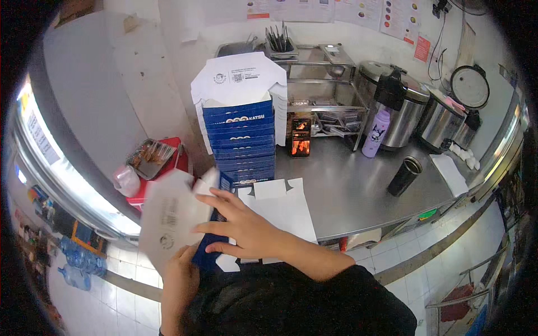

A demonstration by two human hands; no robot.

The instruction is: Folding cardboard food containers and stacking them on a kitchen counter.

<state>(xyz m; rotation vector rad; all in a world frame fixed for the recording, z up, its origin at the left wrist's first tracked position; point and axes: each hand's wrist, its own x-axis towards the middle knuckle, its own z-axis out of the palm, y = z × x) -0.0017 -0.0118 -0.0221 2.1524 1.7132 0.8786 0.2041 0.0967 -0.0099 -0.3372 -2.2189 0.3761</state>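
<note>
A partly folded blue-and-white cardboard box (172, 214) is tilted at the counter's left front, its printed white lid blurred. My left hand (181, 264) grips its near edge, the fingertips partly hidden behind the cardboard. My right hand (235, 224) reaches across it with fingers spread, the tips touching or just above its folded flaps. Flat white box blanks (281, 206) lie on the steel counter to the right, partly under my right forearm. Behind them rises a tall stack of folded blue boxes (239, 143), their white lids standing up at the back.
On the steel counter (336, 189) stand a phone (301, 138), a purple bottle (376, 134), a black tumbler (404, 176) and large steel warmers (395, 105). A steel rack (323, 107) stands behind. At left, a red container (180, 153) bears a tray of food (150, 158).
</note>
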